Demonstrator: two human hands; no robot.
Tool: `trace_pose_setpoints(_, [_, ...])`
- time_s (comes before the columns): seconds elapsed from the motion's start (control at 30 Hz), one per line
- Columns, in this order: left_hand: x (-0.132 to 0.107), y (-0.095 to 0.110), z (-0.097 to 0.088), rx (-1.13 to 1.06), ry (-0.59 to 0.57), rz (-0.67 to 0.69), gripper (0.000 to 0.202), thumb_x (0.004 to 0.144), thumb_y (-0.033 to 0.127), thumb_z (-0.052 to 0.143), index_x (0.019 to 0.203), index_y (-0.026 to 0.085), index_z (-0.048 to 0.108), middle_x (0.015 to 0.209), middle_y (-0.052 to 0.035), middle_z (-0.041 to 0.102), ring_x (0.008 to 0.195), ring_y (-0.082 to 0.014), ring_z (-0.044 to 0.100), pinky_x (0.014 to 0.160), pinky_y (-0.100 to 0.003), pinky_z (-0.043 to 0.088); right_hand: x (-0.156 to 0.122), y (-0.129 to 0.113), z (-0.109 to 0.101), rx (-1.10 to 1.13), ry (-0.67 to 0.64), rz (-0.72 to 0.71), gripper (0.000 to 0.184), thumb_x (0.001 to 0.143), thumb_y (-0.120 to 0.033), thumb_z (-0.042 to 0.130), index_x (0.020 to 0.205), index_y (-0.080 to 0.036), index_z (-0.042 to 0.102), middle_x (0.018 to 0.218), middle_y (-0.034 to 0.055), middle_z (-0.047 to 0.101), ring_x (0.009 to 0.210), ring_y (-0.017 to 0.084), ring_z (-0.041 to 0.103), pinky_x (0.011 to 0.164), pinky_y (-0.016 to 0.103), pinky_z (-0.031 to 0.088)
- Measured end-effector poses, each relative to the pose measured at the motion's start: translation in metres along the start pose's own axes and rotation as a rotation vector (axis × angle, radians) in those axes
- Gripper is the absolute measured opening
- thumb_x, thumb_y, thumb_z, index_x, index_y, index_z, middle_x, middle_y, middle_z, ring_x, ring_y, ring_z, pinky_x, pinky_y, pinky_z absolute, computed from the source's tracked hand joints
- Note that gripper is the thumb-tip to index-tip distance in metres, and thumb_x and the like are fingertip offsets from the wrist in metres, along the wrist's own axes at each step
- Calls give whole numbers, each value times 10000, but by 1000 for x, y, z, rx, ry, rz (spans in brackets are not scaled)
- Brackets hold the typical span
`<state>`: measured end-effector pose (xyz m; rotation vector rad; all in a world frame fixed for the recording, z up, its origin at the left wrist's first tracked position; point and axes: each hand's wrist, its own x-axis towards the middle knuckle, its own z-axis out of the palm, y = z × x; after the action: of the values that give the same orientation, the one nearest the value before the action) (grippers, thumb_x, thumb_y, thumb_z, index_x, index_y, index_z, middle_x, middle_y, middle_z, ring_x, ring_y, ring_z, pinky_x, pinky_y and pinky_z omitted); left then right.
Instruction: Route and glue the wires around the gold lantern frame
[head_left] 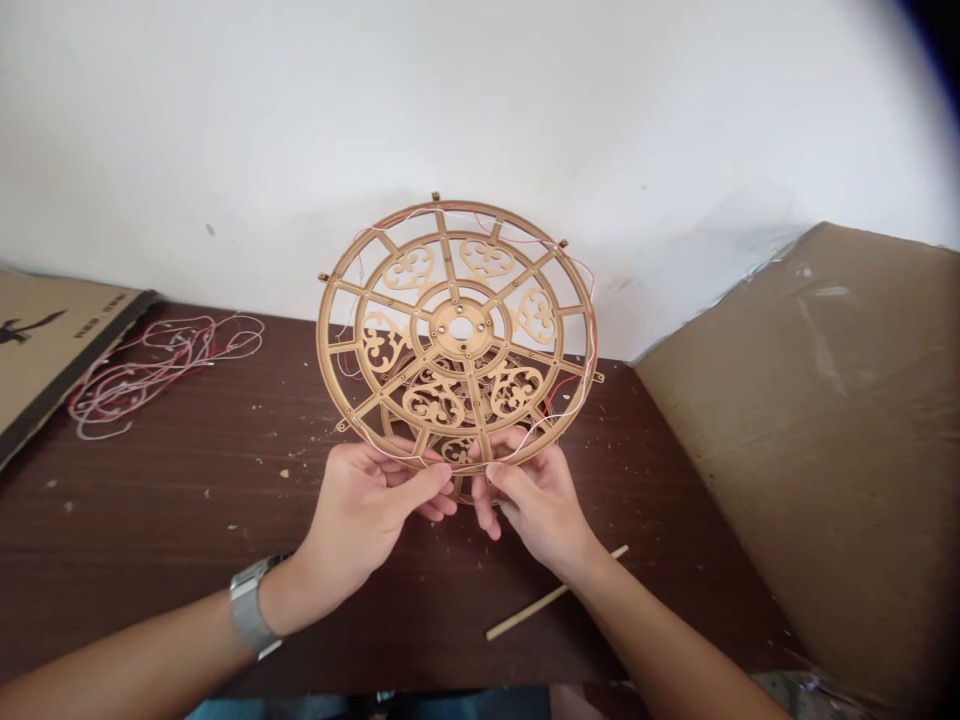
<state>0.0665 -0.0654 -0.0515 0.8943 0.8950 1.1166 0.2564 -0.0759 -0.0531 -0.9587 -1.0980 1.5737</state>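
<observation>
A round gold openwork frame (pixel 456 330) with scroll cut-outs and spokes stands tilted above the dark wooden table (pixel 187 520), with thin red and white wires running round its rim. My left hand (pixel 367 510) pinches the frame's lower rim with thumb and fingers closed. My right hand (pixel 536 500) grips the same lower rim just to the right, fingers curled around it. A metal watch (pixel 251 605) is on my left wrist.
A tangle of red and white wire (pixel 150 370) lies at the table's back left. A cardboard sheet (pixel 45 340) leans at the far left, a large cardboard box (pixel 817 440) at the right. A thin wooden stick (pixel 555 595) lies near my right wrist. A white wall is behind.
</observation>
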Motion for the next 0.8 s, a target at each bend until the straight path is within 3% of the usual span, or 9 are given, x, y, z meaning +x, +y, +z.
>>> trace_pose_setpoints(0.17, [0,4,1,-20,-61,17,166,810,245,954,849,127,844,719,-80,806,598,-198,793,570,-223,679,1,3,-5,50,-40,-24,374,926,-437,783,1016,-142,570,684,-11,659,443,104,593,394,176,481])
trace_pose_setpoints(0.47, [2,12,-1,-86,-89,-29,272,827,334,968,937,112,854,810,-119,830,672,-206,808,626,-244,686,4,2,-6,11,50,-70,323,909,-380,771,997,-141,572,660,-16,654,404,98,558,352,166,429])
trace_pose_setpoints(0.8, [3,14,-2,-64,-12,-37,296,800,329,957,894,88,813,780,-120,809,615,-206,777,592,-267,659,5,2,-5,6,71,-70,314,883,-371,749,998,-140,571,634,-15,643,379,104,533,333,172,396])
